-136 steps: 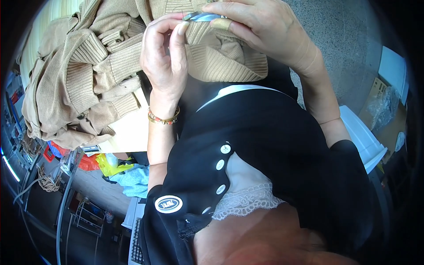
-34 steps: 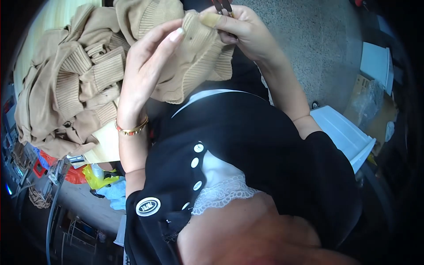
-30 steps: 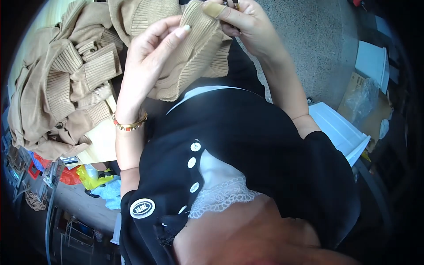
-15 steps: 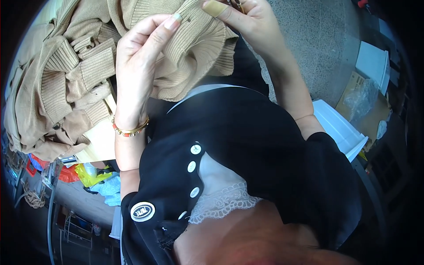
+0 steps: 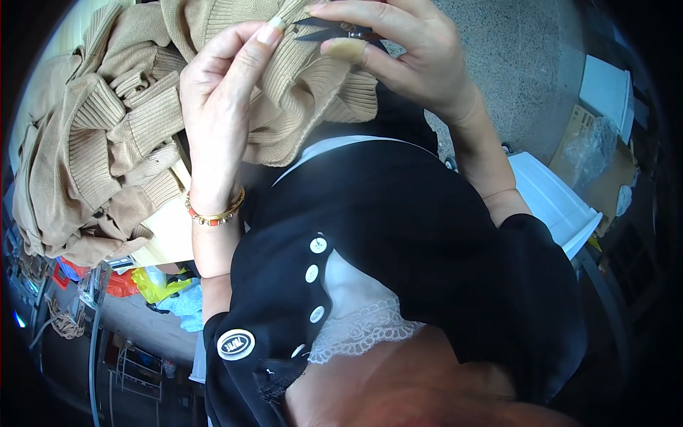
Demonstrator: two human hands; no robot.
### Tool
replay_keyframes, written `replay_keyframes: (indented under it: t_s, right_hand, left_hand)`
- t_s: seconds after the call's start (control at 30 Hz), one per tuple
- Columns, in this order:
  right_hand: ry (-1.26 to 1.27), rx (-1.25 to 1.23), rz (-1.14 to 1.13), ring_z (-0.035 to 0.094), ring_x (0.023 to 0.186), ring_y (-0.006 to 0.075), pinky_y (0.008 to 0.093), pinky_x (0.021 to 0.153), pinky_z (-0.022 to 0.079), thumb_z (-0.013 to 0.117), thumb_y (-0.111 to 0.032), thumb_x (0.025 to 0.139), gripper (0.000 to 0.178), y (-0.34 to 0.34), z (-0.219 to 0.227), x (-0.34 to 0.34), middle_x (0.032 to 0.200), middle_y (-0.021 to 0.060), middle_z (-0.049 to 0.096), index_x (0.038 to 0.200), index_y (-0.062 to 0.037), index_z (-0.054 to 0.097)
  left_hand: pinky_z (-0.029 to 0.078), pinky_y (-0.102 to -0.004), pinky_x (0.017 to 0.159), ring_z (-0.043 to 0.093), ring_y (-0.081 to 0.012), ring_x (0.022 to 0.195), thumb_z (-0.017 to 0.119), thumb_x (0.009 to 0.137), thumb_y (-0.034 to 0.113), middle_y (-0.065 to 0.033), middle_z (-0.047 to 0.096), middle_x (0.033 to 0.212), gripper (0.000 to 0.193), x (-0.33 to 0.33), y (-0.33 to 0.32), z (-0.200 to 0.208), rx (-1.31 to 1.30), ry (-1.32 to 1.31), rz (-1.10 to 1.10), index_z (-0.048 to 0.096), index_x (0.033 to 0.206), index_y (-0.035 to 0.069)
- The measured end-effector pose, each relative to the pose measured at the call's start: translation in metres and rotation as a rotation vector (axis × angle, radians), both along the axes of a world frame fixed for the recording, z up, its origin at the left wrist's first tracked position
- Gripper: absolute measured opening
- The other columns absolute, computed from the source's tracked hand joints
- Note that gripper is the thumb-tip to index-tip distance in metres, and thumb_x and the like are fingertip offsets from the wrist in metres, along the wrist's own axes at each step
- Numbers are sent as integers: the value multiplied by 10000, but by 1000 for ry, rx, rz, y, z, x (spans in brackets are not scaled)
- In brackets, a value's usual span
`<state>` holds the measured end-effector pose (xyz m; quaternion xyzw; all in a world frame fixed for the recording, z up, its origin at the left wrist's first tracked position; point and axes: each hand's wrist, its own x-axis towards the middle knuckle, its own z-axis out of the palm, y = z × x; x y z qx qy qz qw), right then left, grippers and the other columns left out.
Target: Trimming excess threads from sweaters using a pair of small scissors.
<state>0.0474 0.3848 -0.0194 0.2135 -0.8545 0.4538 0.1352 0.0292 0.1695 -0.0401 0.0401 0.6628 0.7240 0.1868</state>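
A tan ribbed knit garment (image 5: 302,85) hangs in front of me at the top of the view. My left hand (image 5: 222,96) is closed on it, pinching the fabric between thumb and fingertips. In my right hand (image 5: 423,60) is a pair of dark thread snips (image 5: 324,34), blades parted and pointing at the fabric beside my left thumb. A yellowish wrap covers the right thumb (image 5: 345,48). Whether the blades touch the knit I cannot tell.
More tan knit pieces (image 5: 92,164) lie heaped on a pale table (image 5: 167,231) at the left. Coloured plastic bags (image 5: 153,285) sit below its edge. On the right are a white plastic bin (image 5: 555,199), cardboard (image 5: 569,142) with clear plastic, and a white box (image 5: 605,92).
My right hand has turned and moved slightly down, bringing the snips' parted blades to the fabric by my left thumb. The left hand keeps its pinch almost in place.
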Motion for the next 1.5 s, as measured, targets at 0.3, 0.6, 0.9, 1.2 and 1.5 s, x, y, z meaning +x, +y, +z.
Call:
replay_keyframes:
  t_s: [0.3, 0.6, 0.9, 1.2, 1.5]
  right_hand:
    - [-56, -260, 101, 552, 679, 166, 270, 591, 444, 767, -40, 783, 304, 1, -6, 0, 822, 85, 580, 1075, 17, 704]
    - [12, -104, 54, 583, 669, 184, 277, 583, 463, 769, -37, 775, 282, 0, -3, 1, 815, 97, 603, 1046, 17, 714]
    - [-43, -145, 42, 587, 677, 182, 274, 583, 463, 770, -38, 776, 246, 1, -14, -3, 820, 97, 612, 1013, 13, 727]
    - [-297, -670, 66, 556, 836, 73, 216, 688, 454, 756, -99, 851, 350, -13, -26, -7, 974, 32, 632, 1159, 26, 645]
    - [-399, -1015, 369, 607, 778, 76, 229, 714, 491, 693, -75, 888, 150, 24, -52, -17, 895, 29, 674, 996, 25, 663]
  left_hand:
    - [384, -151, 645, 516, -4, 716, 625, 964, 176, 29, 658, 841, 207, 3, 2, 6, 20, -28, 11, 703, 1046, 3]
    - [379, -155, 643, 514, -6, 711, 625, 961, 173, 34, 648, 808, 200, 3, 3, 7, 20, -70, 38, 707, 1017, -1]
    - [324, -158, 575, 445, 10, 656, 639, 954, 175, 67, 590, 753, 197, 4, 6, 7, -29, -9, 22, 709, 1003, -2]
    - [387, -167, 696, 521, -24, 769, 610, 967, 158, 21, 634, 876, 206, 1, 4, 0, 42, -65, -17, 688, 1062, -7]
    - [393, -211, 852, 542, -54, 877, 554, 985, 368, 19, 636, 901, 395, -7, -18, -14, 6, -164, -227, 679, 1028, -4]
